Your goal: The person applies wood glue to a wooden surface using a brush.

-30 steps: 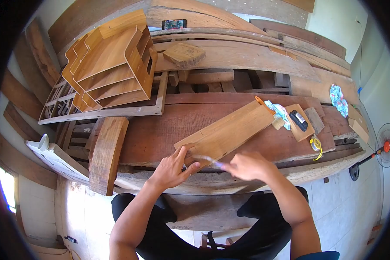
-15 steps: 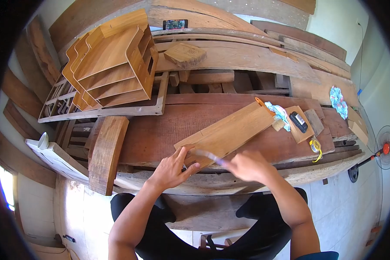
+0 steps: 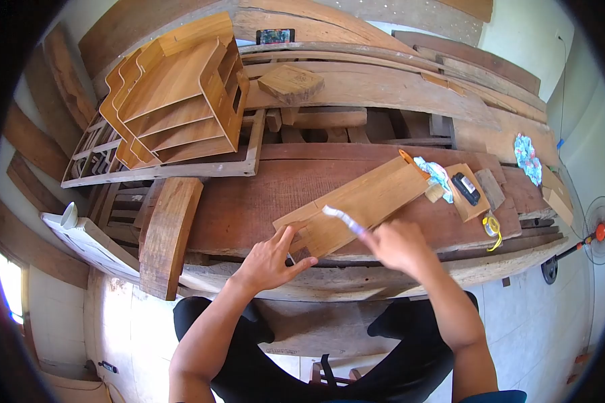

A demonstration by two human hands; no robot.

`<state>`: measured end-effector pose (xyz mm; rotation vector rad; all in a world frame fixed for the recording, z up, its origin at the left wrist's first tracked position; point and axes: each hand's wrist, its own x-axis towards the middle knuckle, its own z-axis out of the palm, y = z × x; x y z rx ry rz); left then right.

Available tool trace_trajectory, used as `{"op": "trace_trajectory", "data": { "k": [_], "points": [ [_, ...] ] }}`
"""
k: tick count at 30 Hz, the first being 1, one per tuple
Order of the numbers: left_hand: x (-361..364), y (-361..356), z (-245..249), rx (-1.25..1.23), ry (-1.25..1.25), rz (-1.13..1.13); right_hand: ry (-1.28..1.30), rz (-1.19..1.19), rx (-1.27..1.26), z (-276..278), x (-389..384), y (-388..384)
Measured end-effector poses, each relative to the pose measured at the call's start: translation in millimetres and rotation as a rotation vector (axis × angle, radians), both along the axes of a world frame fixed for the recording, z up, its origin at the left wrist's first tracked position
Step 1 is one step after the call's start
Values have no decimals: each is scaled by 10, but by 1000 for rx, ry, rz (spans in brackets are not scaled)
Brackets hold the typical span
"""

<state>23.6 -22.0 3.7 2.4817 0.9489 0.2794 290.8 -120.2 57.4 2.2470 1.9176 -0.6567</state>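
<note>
A light-brown wooden board (image 3: 370, 195) lies slanted across the dark red-brown plank. My left hand (image 3: 270, 260) grips its near left corner, fingers over the top face and thumb stretched along the near edge. In my right hand (image 3: 402, 247) is a slim toothbrush (image 3: 343, 219), white toward its head and purple near my fingers. It is slightly blurred, and its head hangs over the board, to the right of my left hand. Close to the board's far right end lie an orange-handled tool (image 3: 406, 156) and a crumpled blue-white cloth (image 3: 434, 173).
A wooden desk organizer (image 3: 175, 101) stands at the back left. To the right are a black-labelled bottle (image 3: 465, 189), a yellow tape measure (image 3: 492, 225) and another cloth (image 3: 528, 160). A thick wood block (image 3: 171, 235) sits left, a phone (image 3: 275, 36) at the back.
The toothbrush and my right hand have moved right and its head has swung up, away from my left hand. My left hand stays on the board's corner.
</note>
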Motion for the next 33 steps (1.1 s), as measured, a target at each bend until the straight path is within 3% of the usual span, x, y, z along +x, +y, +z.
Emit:
{"op": "trace_trajectory", "data": {
  "k": [2, 5, 6, 9, 10, 11, 13, 14, 15, 17, 18, 19, 21, 22, 23, 25, 26, 27, 29, 30, 31, 33],
  "points": [
    [8, 12, 18, 3, -15, -6, 39, 179, 64, -267, -39, -111],
    [-14, -23, -4, -11, -3, -6, 88, -85, -82, 112, 1, 66],
    [-10, -14, -22, -13, 10, 3, -10, -108, 118, -157, 201, 102],
    [9, 22, -22, -12, -4, 4, -16, 23, 135, -135, 11, -48],
    [-4, 17, -24, -19, -6, -4, 29, 95, -81, -139, -75, -38],
    [-3, 33, -15, 6, -22, -17, 29, 191, 64, -322, -43, -118],
    [-11, 9, -11, 35, -54, -41, 48, -45, -82, -24, 42, 68],
    [-18, -11, -20, 35, -58, -44, 0, -145, 47, -116, 161, 111],
    [-15, -13, -14, 41, -67, -46, -105, -114, 217, -310, 256, 85],
    [-1, 10, 20, 31, -70, -33, -64, 3, 189, -199, 3, -56],
    [4, 9, 33, 7, -56, -28, 26, 82, -53, -85, -130, -57],
    [0, 11, 35, -19, -37, -27, 59, 184, 34, -208, -124, -110],
    [-13, 13, -5, 16, 7, -31, 60, -58, -69, -22, -22, 53],
    [-11, 14, -27, 37, 17, -26, 3, -133, 38, -70, 103, 100],
    [-14, 16, -49, 31, 2, -31, -116, -106, 190, -245, 229, 88],
    [-22, 38, -70, 27, -28, -36, -62, -8, 146, -107, 4, -39],
    [-10, 40, -58, 23, -50, -34, -9, 77, -17, -94, -123, -53],
    [-2, 37, -28, 19, -64, -37, 85, 194, 20, -173, -178, -124],
    [-18, -5, 3, 16, -53, -44, -26, 98, 29, -175, -47, -31],
    [-20, -22, 24, 27, -41, -40, 35, -69, -8, -53, 46, 65],
    [-6, -20, 42, 45, -37, -34, -83, -96, 166, -129, 156, 107],
    [-21, -1, -20, 45, -72, -38, -113, -84, 125, -118, 112, 13]
  ]
}}
